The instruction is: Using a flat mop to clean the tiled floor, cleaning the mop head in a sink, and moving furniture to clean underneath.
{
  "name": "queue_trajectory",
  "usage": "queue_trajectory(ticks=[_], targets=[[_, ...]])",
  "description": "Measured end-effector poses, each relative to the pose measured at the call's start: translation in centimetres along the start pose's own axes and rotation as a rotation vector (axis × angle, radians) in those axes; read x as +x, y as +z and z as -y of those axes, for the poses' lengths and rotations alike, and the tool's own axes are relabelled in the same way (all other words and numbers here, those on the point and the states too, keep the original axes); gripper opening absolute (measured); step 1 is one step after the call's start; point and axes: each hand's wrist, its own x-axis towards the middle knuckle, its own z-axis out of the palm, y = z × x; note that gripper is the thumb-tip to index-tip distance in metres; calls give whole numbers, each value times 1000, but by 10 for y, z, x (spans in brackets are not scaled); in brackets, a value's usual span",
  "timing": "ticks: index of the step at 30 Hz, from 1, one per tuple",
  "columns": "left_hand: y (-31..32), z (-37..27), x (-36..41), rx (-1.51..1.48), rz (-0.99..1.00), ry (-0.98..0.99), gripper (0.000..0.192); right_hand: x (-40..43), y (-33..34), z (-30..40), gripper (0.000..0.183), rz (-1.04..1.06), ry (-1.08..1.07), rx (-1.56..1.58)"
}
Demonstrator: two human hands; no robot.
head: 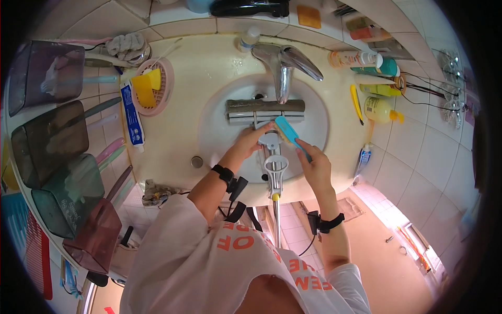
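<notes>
A sponge mop (270,141) rests in the white washbasin (213,129), its long dark, wet-looking sponge (266,105) lying below the chrome tap (283,74). My left hand (251,141) grips the mop at its pale plastic joint, just under the sponge; part of that grip is hidden. Held in my right hand (315,163) by its handle is a blue scrubbing brush (287,128). Its pale bristles face left, close to my left fingertips and the mop's joint. The metal mop pole (276,219) with its ring-shaped lever (275,164) runs back over the basin's front edge towards my body.
On the left of the counter are a pink soap dish (169,82) with yellow sponges and a blue toothpaste tube (132,114). Several tinted cups (51,139) line the left wall. A small bottle (249,38) stands behind the tap. Pump bottles (378,109) and a yellow razor (356,104) sit right.
</notes>
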Motion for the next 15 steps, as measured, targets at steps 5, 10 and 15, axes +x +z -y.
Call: queue_trajectory(ticks=[5,10,15], targets=[[-35,-6,-10,1067,-169,253,43,-10,21,-10,26,-86,-13,30],[-22,-46,-59,846,-420,461,30,-21,39,-19,27,-124,50,156],[-25,-64,-36,1154,-529,953,34,-30,52,-19,28,-216,56,305]])
